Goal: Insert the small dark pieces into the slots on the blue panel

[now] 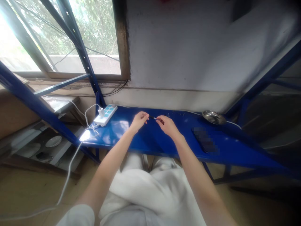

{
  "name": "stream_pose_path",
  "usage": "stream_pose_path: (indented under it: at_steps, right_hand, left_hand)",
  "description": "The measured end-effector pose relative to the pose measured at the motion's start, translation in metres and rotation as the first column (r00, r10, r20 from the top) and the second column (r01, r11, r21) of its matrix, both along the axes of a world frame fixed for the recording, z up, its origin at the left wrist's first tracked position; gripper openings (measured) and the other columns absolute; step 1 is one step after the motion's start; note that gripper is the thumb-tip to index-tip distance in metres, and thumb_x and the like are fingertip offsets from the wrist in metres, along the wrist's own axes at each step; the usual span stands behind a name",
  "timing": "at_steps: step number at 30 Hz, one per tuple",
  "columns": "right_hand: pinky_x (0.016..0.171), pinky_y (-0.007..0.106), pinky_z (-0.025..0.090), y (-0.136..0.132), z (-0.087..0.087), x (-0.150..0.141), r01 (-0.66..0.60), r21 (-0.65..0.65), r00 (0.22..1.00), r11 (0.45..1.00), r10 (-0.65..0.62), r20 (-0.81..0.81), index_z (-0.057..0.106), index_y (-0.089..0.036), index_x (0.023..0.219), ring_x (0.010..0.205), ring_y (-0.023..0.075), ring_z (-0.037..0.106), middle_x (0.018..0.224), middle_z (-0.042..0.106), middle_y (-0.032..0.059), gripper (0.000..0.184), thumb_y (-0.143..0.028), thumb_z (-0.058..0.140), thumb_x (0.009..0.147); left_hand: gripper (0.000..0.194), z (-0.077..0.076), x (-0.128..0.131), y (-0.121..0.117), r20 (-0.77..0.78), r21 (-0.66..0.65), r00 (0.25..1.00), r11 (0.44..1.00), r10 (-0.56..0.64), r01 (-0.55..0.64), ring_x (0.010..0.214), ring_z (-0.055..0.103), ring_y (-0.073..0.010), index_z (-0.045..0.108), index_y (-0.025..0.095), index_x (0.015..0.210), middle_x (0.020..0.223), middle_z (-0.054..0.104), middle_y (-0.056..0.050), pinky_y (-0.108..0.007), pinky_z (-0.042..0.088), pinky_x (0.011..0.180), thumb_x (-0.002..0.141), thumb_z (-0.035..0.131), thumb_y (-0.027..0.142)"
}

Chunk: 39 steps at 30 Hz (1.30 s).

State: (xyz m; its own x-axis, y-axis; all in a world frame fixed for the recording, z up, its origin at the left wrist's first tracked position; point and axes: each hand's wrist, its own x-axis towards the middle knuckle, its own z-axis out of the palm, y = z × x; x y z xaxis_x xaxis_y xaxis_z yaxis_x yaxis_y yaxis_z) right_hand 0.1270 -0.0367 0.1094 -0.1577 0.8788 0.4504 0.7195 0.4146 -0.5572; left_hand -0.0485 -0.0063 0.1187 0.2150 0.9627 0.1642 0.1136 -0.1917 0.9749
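Observation:
Above the blue table (145,138), a thin black pen-like piece (152,117) with a lighter end spans the gap between my two hands. My left hand (140,121) pinches its dark end between thumb and fingers. At the lighter end, the fingertips of my right hand (166,125) are closed on it. My fingers cover both ends, so its exact kind cannot be made out. Several tiny loose pieces (181,113) lie on the table behind my right hand.
A white power strip (105,115) with a plug and cables sits at the table's left. To the right are a shiny metal bowl (213,117) and a dark, partly blurred flat object (204,140). Blue metal posts (81,50) rise at the left, beside the window.

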Motion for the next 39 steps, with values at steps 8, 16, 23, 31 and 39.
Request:
stream_pose_path:
  at_steps: [8,16,23,31,39]
  right_hand:
    - [0.065,0.027,0.044,-0.001,-0.009,-0.001,0.005,0.018,0.999,1.000,-0.006,0.041,0.060,-0.019,0.085,0.065,0.0127,0.053,0.082,0.059,0.0031,0.013,-0.026,0.049,0.082]
    - [0.064,0.027,0.043,0.003,-0.009,0.027,0.191,-0.006,0.980,0.982,-0.190,0.049,0.062,-0.018,0.079,0.063,0.0134,0.052,0.075,0.059,0.0035,0.014,-0.027,0.052,0.079]
    - [0.062,0.026,0.044,0.000,-0.027,0.062,0.498,-0.253,0.861,0.829,-0.508,0.031,0.063,-0.016,0.079,0.070,0.0163,0.060,0.080,0.066,0.0069,0.016,-0.029,0.055,0.075]
    - [0.061,0.025,0.043,0.012,-0.062,0.063,0.555,-0.382,0.825,0.739,-0.549,0.135,0.067,-0.017,0.080,0.074,0.0188,0.063,0.083,0.069,0.0077,0.020,-0.033,0.057,0.072]
    - [0.064,0.025,0.044,0.026,-0.079,0.060,0.594,-0.364,0.802,0.717,-0.562,0.203,0.067,-0.019,0.084,0.082,0.0194,0.063,0.085,0.068,0.0084,0.022,-0.034,0.054,0.075]
  left_hand:
    - [0.031,-0.017,0.013,-0.008,0.170,0.029,0.984,0.999,-0.048,0.044,0.059,0.052,-0.0071,0.060,0.014,0.091,0.074,0.058,-0.001,-0.020,0.043,0.056,0.067,0.067,0.032]
    - [0.029,-0.023,0.025,0.000,0.252,0.056,0.943,0.969,0.219,-0.239,0.055,0.049,-0.0064,0.061,0.015,0.084,0.074,0.059,-0.001,-0.021,0.042,0.055,0.068,0.064,0.040]
    - [0.023,-0.044,0.057,0.012,-0.067,0.086,0.993,0.992,0.098,-0.092,0.064,0.053,-0.0113,0.065,0.012,0.078,0.069,0.061,-0.003,-0.025,0.044,0.065,0.062,0.070,0.028]
    - [0.020,-0.083,0.098,0.027,-0.425,0.044,0.904,0.999,0.047,-0.031,0.072,0.058,-0.0154,0.067,0.015,0.082,0.077,0.066,-0.005,-0.030,0.043,0.075,0.067,0.067,0.029]
    - [0.020,-0.096,0.108,0.037,-0.586,0.134,0.801,0.990,0.122,-0.053,0.089,0.055,-0.0203,0.066,0.018,0.086,0.089,0.066,-0.006,-0.037,0.035,0.085,0.075,0.061,0.034]
